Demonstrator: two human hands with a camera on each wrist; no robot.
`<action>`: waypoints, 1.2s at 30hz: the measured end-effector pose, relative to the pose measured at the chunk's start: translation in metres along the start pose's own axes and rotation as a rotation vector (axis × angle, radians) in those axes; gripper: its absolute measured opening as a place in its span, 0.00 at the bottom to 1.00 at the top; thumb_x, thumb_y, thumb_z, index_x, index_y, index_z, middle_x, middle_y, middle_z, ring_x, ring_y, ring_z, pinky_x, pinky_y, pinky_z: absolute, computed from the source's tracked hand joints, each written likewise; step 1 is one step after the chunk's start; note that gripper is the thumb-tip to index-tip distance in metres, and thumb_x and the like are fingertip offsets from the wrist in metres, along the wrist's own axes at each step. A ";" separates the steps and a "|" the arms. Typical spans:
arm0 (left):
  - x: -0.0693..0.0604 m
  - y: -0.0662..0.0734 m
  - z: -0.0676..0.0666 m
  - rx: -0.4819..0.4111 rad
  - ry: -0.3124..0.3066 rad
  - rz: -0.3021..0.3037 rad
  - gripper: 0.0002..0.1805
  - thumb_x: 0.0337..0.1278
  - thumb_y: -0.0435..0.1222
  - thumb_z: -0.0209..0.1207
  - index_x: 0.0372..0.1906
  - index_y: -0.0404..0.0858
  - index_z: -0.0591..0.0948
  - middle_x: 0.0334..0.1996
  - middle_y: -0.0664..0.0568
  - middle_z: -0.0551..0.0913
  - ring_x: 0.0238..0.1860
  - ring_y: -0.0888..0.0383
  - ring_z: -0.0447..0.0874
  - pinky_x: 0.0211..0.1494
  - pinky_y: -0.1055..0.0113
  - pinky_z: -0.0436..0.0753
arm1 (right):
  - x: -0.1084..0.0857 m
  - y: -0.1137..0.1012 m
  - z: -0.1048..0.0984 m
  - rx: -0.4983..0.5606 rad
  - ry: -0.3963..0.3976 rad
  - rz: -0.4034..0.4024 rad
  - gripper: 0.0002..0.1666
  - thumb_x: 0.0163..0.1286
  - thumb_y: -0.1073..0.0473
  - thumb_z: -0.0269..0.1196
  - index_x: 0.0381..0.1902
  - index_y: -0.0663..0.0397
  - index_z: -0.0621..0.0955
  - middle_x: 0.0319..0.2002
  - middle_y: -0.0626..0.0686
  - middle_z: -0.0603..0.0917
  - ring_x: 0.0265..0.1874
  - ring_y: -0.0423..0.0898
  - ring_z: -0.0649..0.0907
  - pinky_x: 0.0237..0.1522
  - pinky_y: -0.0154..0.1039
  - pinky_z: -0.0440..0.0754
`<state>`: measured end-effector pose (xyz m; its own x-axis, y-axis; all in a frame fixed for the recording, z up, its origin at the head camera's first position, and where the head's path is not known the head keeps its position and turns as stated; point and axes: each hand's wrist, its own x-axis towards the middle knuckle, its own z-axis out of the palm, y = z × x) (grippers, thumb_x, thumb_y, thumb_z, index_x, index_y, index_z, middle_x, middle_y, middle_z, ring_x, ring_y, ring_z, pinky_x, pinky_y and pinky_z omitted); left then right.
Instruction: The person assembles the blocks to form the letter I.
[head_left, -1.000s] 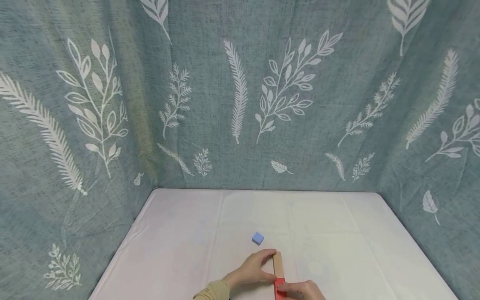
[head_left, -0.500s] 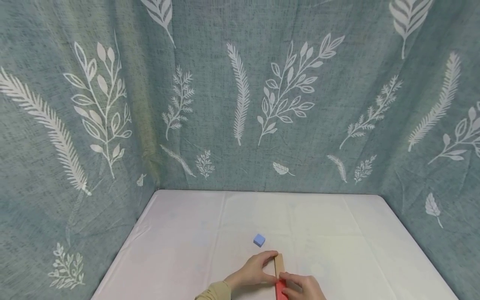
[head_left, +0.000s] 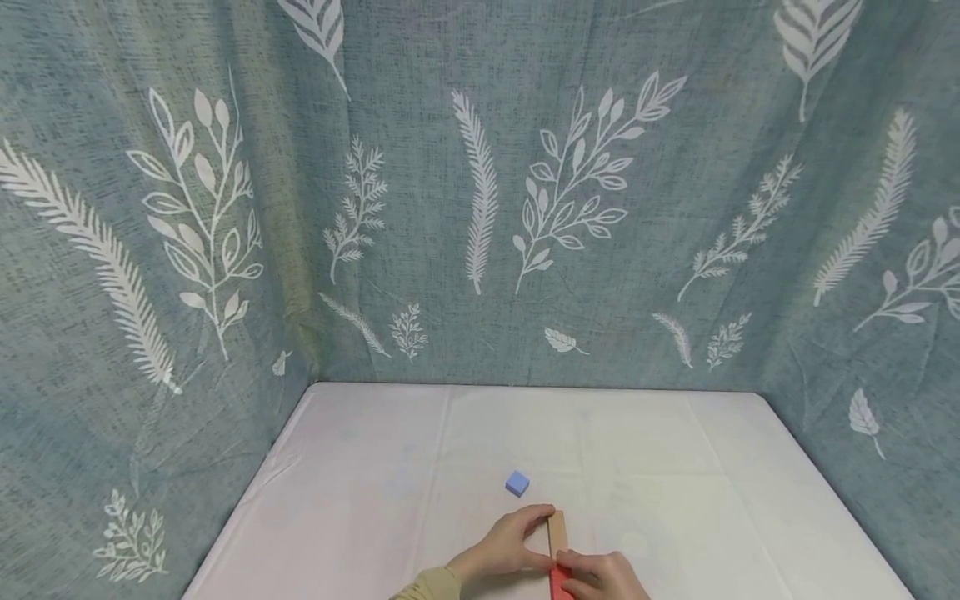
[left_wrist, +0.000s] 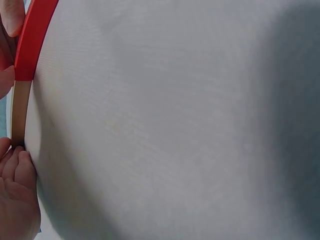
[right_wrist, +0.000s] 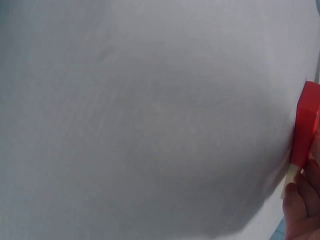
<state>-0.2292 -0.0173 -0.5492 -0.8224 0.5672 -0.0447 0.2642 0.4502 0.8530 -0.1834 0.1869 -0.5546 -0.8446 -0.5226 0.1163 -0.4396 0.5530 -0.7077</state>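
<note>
Wood strip and red block end to end on counter: left hand with fingers holding the strip lengthwise, probably for bracing; right hand gripping the block, presumably for alignment.

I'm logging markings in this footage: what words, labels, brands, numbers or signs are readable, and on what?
None; no readable text in any view.
Red block: no lettering on the faces that show; fingers cover part.
Wooden block: none seen.
Blue cube: none seen, though it appears small.
Curtain: only white plant prints.
Tablecloth: none legible.
</note>
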 end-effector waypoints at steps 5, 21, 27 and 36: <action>0.000 0.002 0.000 0.036 0.010 0.015 0.36 0.43 0.36 0.70 0.62 0.35 0.72 0.64 0.43 0.73 0.65 0.48 0.70 0.67 0.67 0.75 | 0.001 0.002 0.000 -0.020 -0.008 -0.024 0.22 0.61 0.54 0.65 0.49 0.63 0.82 0.47 0.60 0.85 0.48 0.45 0.84 0.45 0.38 0.88; 0.004 0.008 -0.018 0.108 0.094 0.110 0.34 0.52 0.37 0.66 0.63 0.31 0.69 0.63 0.42 0.73 0.64 0.44 0.71 0.63 0.57 0.79 | 0.001 0.008 0.001 -0.096 0.073 -0.243 0.18 0.61 0.59 0.66 0.45 0.67 0.84 0.42 0.64 0.85 0.43 0.47 0.86 0.42 0.19 0.81; 0.007 0.013 -0.036 0.172 0.157 0.134 0.33 0.53 0.36 0.65 0.63 0.31 0.69 0.64 0.40 0.72 0.59 0.42 0.75 0.58 0.57 0.82 | 0.001 0.010 0.003 -0.088 0.087 -0.268 0.16 0.61 0.60 0.66 0.43 0.67 0.84 0.41 0.65 0.85 0.42 0.48 0.86 0.42 0.14 0.78; 0.009 0.012 -0.048 0.285 0.335 0.050 0.30 0.49 0.37 0.67 0.59 0.30 0.73 0.58 0.38 0.77 0.59 0.40 0.75 0.61 0.47 0.77 | 0.003 0.002 0.000 -0.025 0.004 -0.105 0.20 0.62 0.56 0.65 0.46 0.66 0.83 0.45 0.64 0.84 0.46 0.49 0.85 0.41 0.38 0.88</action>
<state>-0.2573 -0.0402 -0.5146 -0.9104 0.3599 0.2042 0.3980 0.6267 0.6700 -0.1866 0.1868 -0.5559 -0.7947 -0.5762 0.1912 -0.5330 0.5114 -0.6741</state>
